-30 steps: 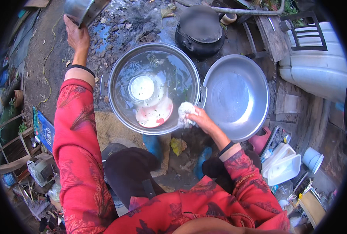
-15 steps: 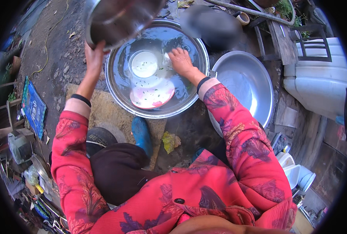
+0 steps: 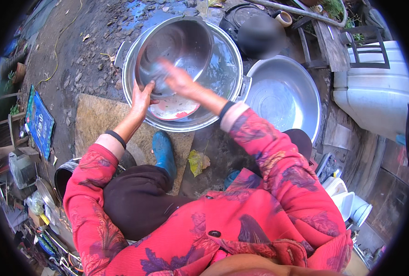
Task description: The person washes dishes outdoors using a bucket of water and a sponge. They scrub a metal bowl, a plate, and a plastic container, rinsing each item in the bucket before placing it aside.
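A deep stainless steel basin [image 3: 190, 39] is tilted over the large round metal tub [image 3: 235, 55] of water, its open side toward me. My left hand [image 3: 141, 100] grips the basin's near left rim, thumb to the inside. Inside the basin, my right hand [image 3: 179, 82] is smeared by motion. A pale bluish blur shows at its fingertips; I cannot make out what it is. Beneath both hands, a white plate [image 3: 174, 109] with red marks lies in the tub's water, partly covered by the basin and my right hand.
A wide silver basin [image 3: 285, 94] stands right of the tub. Beyond it are a dark rounded pot [image 3: 259, 37] and a white plastic container [image 3: 372, 92]. My blue boot [image 3: 164, 154] rests on a tan mat [image 3: 96, 119]. A yellow leaf [image 3: 197, 162] lies nearby.
The steel basin has come down and right from the upper left, over the tub. My right hand has left the tub's water and moved left into the basin. The white bowl is now hidden.
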### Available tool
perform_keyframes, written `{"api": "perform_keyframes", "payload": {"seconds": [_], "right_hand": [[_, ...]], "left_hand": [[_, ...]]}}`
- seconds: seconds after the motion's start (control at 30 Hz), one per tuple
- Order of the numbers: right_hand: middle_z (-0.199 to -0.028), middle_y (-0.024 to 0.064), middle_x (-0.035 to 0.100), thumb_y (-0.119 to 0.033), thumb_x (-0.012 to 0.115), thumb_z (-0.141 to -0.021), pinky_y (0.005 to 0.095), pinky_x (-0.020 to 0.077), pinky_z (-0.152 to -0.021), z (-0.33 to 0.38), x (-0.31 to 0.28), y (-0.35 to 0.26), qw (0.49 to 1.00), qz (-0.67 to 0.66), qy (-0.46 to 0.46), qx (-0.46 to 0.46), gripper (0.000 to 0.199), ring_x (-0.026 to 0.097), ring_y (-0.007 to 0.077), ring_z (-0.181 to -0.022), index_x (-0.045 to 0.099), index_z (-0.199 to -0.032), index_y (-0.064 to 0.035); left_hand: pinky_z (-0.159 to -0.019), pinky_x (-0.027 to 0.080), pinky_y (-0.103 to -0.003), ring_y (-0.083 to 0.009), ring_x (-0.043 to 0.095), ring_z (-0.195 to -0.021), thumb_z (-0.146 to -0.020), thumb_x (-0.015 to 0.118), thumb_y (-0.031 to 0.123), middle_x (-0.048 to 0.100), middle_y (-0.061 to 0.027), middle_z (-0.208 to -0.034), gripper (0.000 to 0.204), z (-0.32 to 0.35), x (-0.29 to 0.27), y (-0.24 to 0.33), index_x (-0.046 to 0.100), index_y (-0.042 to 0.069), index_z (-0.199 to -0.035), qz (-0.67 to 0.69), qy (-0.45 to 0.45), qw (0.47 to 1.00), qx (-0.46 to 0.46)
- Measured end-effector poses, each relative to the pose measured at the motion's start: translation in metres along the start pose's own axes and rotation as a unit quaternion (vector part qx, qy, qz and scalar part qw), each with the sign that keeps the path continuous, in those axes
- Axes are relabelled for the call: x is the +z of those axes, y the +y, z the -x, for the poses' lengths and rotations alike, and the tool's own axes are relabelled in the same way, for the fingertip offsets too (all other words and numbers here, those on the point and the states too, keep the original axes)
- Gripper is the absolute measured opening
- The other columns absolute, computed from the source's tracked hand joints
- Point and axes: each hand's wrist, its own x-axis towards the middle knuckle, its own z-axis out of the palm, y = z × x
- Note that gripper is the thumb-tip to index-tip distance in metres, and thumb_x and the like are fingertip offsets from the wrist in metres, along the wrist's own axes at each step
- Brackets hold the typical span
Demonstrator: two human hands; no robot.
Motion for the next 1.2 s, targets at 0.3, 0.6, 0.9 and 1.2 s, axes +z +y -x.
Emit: {"api": "perform_keyframes", "payload": {"seconds": [0.3, 0.6, 0.9, 1.2], "right_hand": [[-0.123, 0.0139, 0.052, -0.015, 0.056, -0.077, 0.0485, 0.0305, -0.104, 0.056, -0.055, 0.066, 0.832, 0.524, -0.123, -0.136, 0.047, 0.044, 0.0337, -0.119, 0.052, -0.123, -0.0069], [-0.134, 0.0205, 0.044, -0.023, 0.057, -0.086, 0.046, 0.0302, -0.106, 0.029, 0.042, 0.033, 0.988, -0.135, -0.069, 0.006, 0.05, 0.038, 0.0367, -0.127, 0.044, -0.133, -0.0087], [-0.104, 0.0107, 0.06, -0.016, 0.064, -0.071, 0.0454, 0.0436, -0.088, 0.02, -0.062, 0.053, 0.894, 0.367, -0.226, -0.122, 0.028, 0.055, 0.0318, -0.102, 0.064, -0.098, -0.0112], [-0.102, 0.0173, 0.059, -0.01, 0.065, -0.074, 0.0411, 0.0478, -0.084, 0.036, 0.017, -0.002, 0.98, 0.178, -0.066, -0.061, 0.048, 0.056, 0.0339, -0.101, 0.051, -0.12, -0.006]], "left_hand": [[-0.056, 0.058, -0.032, -0.0276, 0.057, -0.099, -0.084, 0.056, 0.018, 0.045, -0.0149, -0.127, 0.065, -0.005, -0.009, -0.009, 0.024, 0.014, -0.14, -0.037, -0.008, 0.999, -0.019], [-0.05, 0.057, -0.031, -0.0256, 0.064, -0.084, -0.09, 0.056, 0.035, 0.055, -0.0159, -0.112, 0.059, -0.02, 0.004, 0.004, 0.03, 0.007, -0.134, -0.034, -0.014, 0.998, -0.045], [-0.048, 0.057, -0.029, -0.0206, 0.065, -0.065, -0.087, 0.055, 0.037, 0.063, -0.0153, -0.092, 0.052, -0.047, -0.017, 0.032, 0.045, 0.001, -0.123, -0.031, -0.015, 0.989, -0.147], [-0.038, 0.048, -0.028, -0.0169, 0.06, -0.056, -0.076, 0.057, 0.018, 0.061, -0.0101, -0.083, 0.044, -0.055, -0.01, 0.027, 0.051, 0.007, -0.118, -0.13, 0.011, 0.991, 0.033]]}}
